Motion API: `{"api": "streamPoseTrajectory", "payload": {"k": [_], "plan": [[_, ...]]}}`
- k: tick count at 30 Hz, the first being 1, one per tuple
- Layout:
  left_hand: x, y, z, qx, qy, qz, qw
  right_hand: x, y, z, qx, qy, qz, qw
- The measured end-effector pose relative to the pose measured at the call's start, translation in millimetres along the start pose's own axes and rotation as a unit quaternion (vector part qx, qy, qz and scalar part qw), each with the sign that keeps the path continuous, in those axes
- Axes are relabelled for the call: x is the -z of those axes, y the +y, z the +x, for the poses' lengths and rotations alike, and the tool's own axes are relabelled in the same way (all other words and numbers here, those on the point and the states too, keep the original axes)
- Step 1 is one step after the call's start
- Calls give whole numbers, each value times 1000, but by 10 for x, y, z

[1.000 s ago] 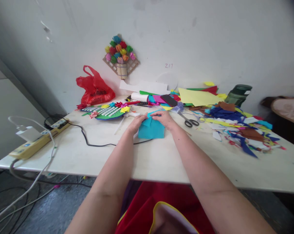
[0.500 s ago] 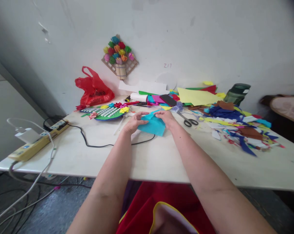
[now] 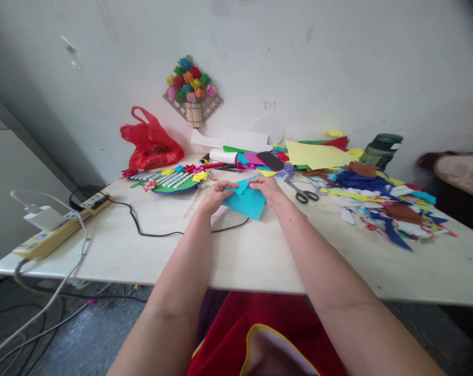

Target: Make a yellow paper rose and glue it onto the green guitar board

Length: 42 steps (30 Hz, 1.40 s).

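Observation:
A sheet of light-blue paper [image 3: 247,203] is held up between my two hands above the table, its far edge folded over toward me. My left hand [image 3: 217,196] pinches it at the left side, thumb on top. At the upper right, my right hand [image 3: 267,189] grips the folded part between thumb and fingers. Black-handled scissors [image 3: 307,197] lie on the table just right of my right hand. Left of my left hand rests a green board [image 3: 184,184] decorated with white strips and small coloured paper flowers.
A yellow power strip [image 3: 64,227] with a white charger stands at the left; its black cable [image 3: 154,235] crosses the table. Behind are a red plastic bag [image 3: 154,146] and coloured sheets. Colourful scraps [image 3: 401,214] and a green bottle [image 3: 381,149] occupy the right.
The folded flap of the light-blue paper lies flatter and shows more clearly. My left fingers have closed in on its edge, while the rest stays in place.

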<state>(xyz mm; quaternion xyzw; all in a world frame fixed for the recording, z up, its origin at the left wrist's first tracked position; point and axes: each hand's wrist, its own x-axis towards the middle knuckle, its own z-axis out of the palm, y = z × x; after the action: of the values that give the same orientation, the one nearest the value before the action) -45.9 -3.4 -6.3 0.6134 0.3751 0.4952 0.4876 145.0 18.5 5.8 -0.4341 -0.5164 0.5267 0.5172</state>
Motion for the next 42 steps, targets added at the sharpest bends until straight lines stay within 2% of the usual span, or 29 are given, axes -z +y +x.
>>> {"api": "streamPoseTrajectory", "payload": {"k": [3, 13, 17, 22, 27, 30, 36, 42], "plan": [[10, 8, -3, -1, -1, 5, 1000, 22, -17, -9, -7, -8, -18, 1000], [69, -35, 2, -8, -29, 11, 999, 78, 8, 16, 35, -12, -82, 996], [79, -46, 5, -12, -24, 19, 999, 75, 5, 14, 45, -8, -92, 995], [76, -27, -5, 0, -19, 39, 999, 59, -10, 3, 49, -6, -90, 995], [50, 21, -32, -21, -14, 48, 999, 43, -28, -19, 35, -15, -68, 997], [30, 34, -38, 2, -8, 56, 998, 39, -27, -23, 26, -20, -59, 998], [0, 41, -23, 25, -13, 16, 999, 43, -30, -12, 81, -16, -42, 996], [-16, 29, -10, 29, -21, 32, 999, 18, -48, -50, 27, -26, -110, 993]]}}
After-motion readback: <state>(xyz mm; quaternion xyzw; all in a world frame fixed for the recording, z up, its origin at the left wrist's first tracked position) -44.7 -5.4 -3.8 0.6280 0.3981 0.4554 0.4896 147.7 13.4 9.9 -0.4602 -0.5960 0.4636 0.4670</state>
